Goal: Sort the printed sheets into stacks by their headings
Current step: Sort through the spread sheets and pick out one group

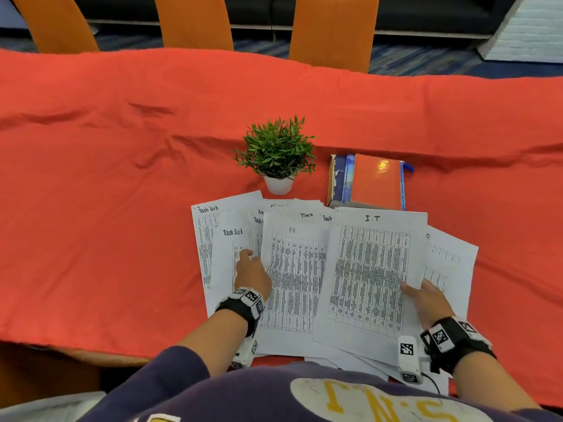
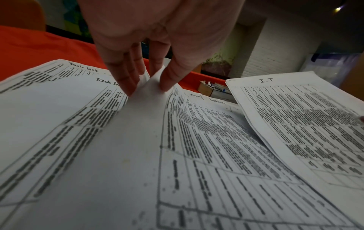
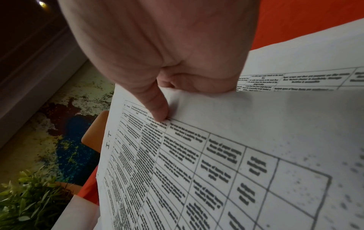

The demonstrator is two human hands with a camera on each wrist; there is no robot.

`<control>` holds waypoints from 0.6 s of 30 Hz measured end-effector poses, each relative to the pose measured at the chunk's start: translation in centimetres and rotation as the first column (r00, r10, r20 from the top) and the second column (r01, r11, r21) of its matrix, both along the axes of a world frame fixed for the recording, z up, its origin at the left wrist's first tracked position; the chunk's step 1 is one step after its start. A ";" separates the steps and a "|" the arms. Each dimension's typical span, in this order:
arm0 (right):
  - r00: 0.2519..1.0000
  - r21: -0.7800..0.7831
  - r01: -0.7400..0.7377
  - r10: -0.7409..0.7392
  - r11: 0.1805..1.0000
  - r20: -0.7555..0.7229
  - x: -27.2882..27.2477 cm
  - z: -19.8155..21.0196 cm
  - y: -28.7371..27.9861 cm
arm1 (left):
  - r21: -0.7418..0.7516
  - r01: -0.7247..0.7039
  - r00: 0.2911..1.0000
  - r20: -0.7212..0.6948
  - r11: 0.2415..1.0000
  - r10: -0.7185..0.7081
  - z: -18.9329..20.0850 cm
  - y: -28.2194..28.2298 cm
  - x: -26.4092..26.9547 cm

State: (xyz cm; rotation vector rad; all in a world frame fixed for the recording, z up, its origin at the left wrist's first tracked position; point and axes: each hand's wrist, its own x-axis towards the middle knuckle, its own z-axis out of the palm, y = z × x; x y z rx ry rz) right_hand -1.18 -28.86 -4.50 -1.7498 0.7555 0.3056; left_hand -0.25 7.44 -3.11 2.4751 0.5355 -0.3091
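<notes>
Sheets (image 1: 292, 269): right hand (image 1: 432, 303) pinches one "I.T" sheet (image 1: 370, 278), left hand (image 1: 253, 274) pinches another.

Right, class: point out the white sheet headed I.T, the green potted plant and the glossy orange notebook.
White sheet headed I.T (image 1: 370, 278): head view, middle of its table.
Green potted plant (image 1: 275, 149): head view, foliage.
Glossy orange notebook (image 1: 376, 181): head view, cover.

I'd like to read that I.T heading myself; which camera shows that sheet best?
The head view: the whole I.T sheet lies upright, right hand gripping it. Left wrist shows it cropped; right wrist sideways, blurred.
</notes>
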 end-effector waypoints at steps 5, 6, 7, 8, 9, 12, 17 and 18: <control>1.000 0.007 -0.002 0.002 1.000 -0.005 0.0 -0.3 -0.2 | 0.078 0.066 0.997 -0.039 0.995 -0.063 -0.2 0.3 -0.3; 1.000 0.007 -0.001 0.001 1.000 -0.005 -0.1 -0.1 -0.2 | 0.027 0.070 0.996 -0.058 0.997 -0.068 -0.3 0.3 -0.2; 1.000 0.015 0.003 -0.003 1.000 -0.001 -0.1 0.3 0.0 | -0.014 0.078 0.995 -0.056 0.997 -0.078 -0.4 0.5 -0.2; 1.000 0.012 0.003 -0.003 1.000 -0.001 -0.2 0.8 0.2 | -0.044 0.075 0.996 -0.043 0.996 -0.077 -0.3 0.6 -0.1; 1.000 0.007 -0.004 0.004 1.000 0.004 -0.2 1.3 0.4 | -0.067 0.060 0.998 -0.030 0.996 -0.062 0.0 0.7 -0.1; 1.000 -0.001 -0.010 0.010 1.000 0.015 0.0 1.8 0.5 | -0.114 -0.044 0.995 0.081 0.993 0.054 1.4 0.8 0.2; 0.999 -0.007 -0.017 0.017 1.000 0.034 0.0 2.3 0.8 | 0.045 0.047 0.965 0.257 0.998 -0.057 6.8 2.2 1.0; 0.999 -0.026 -0.023 0.024 0.999 0.038 0.2 2.1 0.7 | 0.124 0.093 0.954 0.273 0.988 -0.124 8.1 2.6 1.1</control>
